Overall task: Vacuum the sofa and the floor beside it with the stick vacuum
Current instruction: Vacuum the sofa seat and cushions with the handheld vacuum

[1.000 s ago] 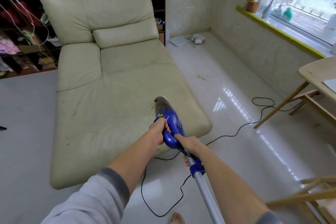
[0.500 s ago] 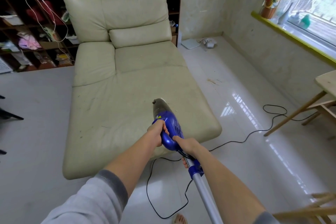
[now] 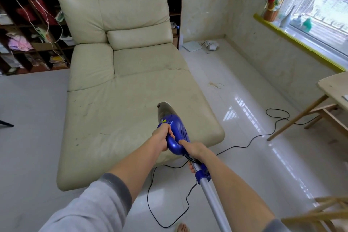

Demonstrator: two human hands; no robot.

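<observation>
A blue stick vacuum (image 3: 177, 130) hangs over the near right corner of the cream sofa (image 3: 116, 100), its grey dust cup pointing away from me and its silver tube (image 3: 211, 199) running back toward me. My left hand (image 3: 162, 137) grips the blue handle loop from the left. My right hand (image 3: 194, 151) holds the rear of the body where the tube joins. Small dark specks lie on the seat. Brown debris (image 3: 215, 84) is scattered on the glossy white floor (image 3: 244, 156) right of the sofa.
The vacuum's black cord (image 3: 250, 143) loops across the floor toward a wooden table (image 3: 331, 88) at right. A wooden chair (image 3: 323, 213) is at bottom right, a dark shelf unit (image 3: 24, 30) behind the sofa, a white box (image 3: 192, 45) and adapter near the far wall.
My view has shifted slightly right and nearer the sofa. Both hands keep the same grip on the vacuum, which stays over the sofa's near corner.
</observation>
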